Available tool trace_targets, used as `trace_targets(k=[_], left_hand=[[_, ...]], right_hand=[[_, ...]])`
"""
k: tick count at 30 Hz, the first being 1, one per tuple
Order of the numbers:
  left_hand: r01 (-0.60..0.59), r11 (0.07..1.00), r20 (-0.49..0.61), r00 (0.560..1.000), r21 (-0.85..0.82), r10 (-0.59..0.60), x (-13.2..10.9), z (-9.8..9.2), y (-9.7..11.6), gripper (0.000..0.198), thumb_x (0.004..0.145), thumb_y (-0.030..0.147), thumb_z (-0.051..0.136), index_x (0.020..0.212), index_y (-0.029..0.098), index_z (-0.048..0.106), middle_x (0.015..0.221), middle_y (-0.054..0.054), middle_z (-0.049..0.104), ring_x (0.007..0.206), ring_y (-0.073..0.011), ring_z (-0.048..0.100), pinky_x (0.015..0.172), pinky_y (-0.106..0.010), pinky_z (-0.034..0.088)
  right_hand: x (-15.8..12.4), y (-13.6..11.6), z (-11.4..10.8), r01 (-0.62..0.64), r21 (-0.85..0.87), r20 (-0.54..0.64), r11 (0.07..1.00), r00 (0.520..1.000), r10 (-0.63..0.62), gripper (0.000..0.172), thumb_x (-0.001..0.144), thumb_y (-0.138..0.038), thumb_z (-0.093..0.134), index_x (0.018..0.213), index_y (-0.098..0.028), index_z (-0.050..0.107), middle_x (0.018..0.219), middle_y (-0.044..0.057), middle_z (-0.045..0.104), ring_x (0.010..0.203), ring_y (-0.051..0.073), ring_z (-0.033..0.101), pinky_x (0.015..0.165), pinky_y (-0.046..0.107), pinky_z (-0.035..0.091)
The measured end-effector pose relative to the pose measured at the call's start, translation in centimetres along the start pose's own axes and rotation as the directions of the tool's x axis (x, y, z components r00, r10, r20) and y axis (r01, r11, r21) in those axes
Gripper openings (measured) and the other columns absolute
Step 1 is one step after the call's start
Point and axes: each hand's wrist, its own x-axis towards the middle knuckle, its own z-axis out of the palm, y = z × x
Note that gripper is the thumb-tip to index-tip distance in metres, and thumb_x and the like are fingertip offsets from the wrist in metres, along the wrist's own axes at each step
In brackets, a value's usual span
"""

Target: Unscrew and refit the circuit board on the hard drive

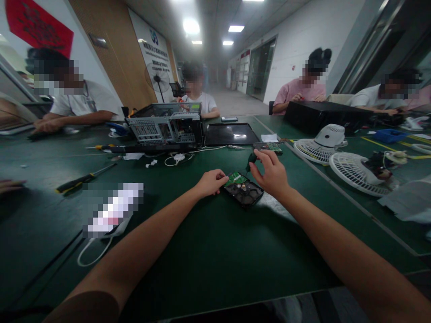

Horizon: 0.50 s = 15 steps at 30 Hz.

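A hard drive (248, 192) lies on the green table with its circuit board side up. My left hand (213, 182) grips the drive's left corner, fingers closed on its edge. In my right hand (270, 172) is a small dark green screwdriver (251, 160), held upright by its handle between thumb and fingers. The tip points down at the drive's far edge, by the green board; whether it sits in a screw is too small to tell. A second circuit-board piece (269, 148) lies just behind my right hand.
An opened computer case (164, 128) and a black panel (231, 134) stand beyond the drive. A large screwdriver (76, 183) and a lit phone (114, 210) lie left, fan parts (319, 146) right. Several people sit around the table; one works at a black case (326, 115).
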Motion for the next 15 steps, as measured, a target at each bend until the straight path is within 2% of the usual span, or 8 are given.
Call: trace_targets(k=[9,12,15], left_hand=[[-0.023,1.000,0.006,1.000,-0.007,0.023,0.10,-0.01,-0.12,0.029,0.096,0.044,0.061,0.110,0.019,0.065,0.096,-0.005,0.071,0.051,-0.0083,0.062,0.038,-0.017,0.043],[-0.032,0.999,0.001,0.999,-0.012,0.032,0.12,0.05,-0.32,0.030,0.096,0.045,0.061,0.110,0.019,0.064,0.094,-0.004,0.070,0.051,-0.0088,0.062,0.038,-0.017,0.042],[-0.048,0.999,-0.007,0.999,-0.016,0.048,-0.06,0.10,-0.52,0.030,0.096,0.046,0.059,0.109,0.019,0.064,0.092,-0.003,0.070,0.051,-0.0102,0.063,0.037,-0.018,0.043]], right_hand=[[0.00,0.14,0.24,0.015,0.037,-0.074,0.999,0.997,-0.012,0.038,0.090,-0.029,0.069,0.125,-0.022,0.054,0.130,0.016,0.065,0.114,0.030,0.067,0.091,0.050,0.060],[0.04,0.03,0.16,0.023,0.019,-0.069,1.000,0.997,-0.021,0.037,0.091,-0.030,0.070,0.124,-0.022,0.055,0.127,0.015,0.067,0.108,0.029,0.070,0.088,0.048,0.061],[0.04,-0.06,0.01,0.008,-0.031,-0.067,1.000,0.998,-0.010,0.037,0.090,-0.031,0.071,0.123,-0.022,0.056,0.116,0.015,0.070,0.097,0.027,0.073,0.083,0.043,0.063]])
